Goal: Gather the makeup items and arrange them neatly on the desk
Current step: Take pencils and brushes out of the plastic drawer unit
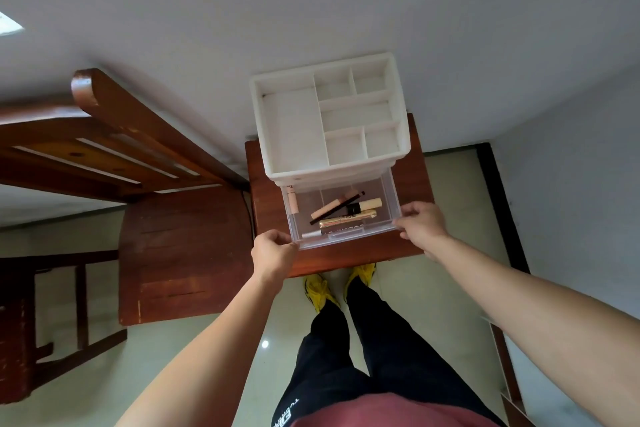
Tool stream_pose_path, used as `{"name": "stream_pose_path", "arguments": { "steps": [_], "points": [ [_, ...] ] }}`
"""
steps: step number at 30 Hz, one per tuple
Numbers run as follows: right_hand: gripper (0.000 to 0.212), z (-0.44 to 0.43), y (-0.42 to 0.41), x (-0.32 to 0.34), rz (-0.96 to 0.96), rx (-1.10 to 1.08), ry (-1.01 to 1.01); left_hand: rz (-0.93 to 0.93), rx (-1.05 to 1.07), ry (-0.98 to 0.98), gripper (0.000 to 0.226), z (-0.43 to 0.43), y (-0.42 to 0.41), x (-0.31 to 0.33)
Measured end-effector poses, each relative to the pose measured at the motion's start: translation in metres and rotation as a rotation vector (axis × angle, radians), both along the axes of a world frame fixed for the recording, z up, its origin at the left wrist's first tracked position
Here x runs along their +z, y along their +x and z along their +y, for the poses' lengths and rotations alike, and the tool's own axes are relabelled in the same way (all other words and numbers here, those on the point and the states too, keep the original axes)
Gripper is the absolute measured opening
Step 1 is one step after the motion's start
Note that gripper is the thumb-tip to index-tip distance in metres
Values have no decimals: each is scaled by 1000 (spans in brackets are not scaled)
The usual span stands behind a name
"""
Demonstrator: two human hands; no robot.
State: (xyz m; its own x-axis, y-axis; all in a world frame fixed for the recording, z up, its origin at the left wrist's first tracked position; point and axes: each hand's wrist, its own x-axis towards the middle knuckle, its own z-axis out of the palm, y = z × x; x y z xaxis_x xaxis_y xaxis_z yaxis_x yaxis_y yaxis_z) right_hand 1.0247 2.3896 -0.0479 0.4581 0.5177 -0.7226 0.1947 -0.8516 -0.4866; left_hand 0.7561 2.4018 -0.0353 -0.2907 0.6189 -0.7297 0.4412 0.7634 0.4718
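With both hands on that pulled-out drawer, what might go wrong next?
The clear drawer is far out of the white organizer; pulled further, it may drop free and spill loose items like the gold tube. The left hand and right hand grip only its front corners, so the grip could slip.

A small red-brown desk [346, 257] is seen from above, stood on a pale tiled floor [446, 218] close to a grey wall [346, 10]. One thing is carried directly on it: a white organiser [298, 128], set towards the back. Its clear bottom drawer [349, 238] is drawn out over the desk's front, and bare wood is left showing along the front and sides.
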Motion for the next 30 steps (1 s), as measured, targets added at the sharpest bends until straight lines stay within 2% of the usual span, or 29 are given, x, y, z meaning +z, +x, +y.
{"name": "stream_pose_path", "arguments": {
  "steps": [3,5,6,8,12,17,22,30],
  "points": [
    [33,2,-2,14,-276,311,46,-25,20,-7,12,3,-2,2],
    [33,2,-7,27,-486,489,185,-46,30,-11,12,3,-2,3],
    [31,4,-11,32,-524,578,269,-58,40,-11,11,2,-2,2],
    [26,10,-20,37,-471,754,362,-85,57,-10,9,1,-3,1],
    [37,34,-43,28,-436,1177,310,-148,108,0,7,-1,-6,-1],
    [47,63,-57,12,-641,1574,280,-214,192,8,11,-6,-9,-1],
    [36,72,-61,6,-731,1707,257,-289,288,0,12,-7,-7,3],
    [30,74,-65,-3,-735,1656,215,-304,318,2,9,-6,-4,10]
  ]
}}
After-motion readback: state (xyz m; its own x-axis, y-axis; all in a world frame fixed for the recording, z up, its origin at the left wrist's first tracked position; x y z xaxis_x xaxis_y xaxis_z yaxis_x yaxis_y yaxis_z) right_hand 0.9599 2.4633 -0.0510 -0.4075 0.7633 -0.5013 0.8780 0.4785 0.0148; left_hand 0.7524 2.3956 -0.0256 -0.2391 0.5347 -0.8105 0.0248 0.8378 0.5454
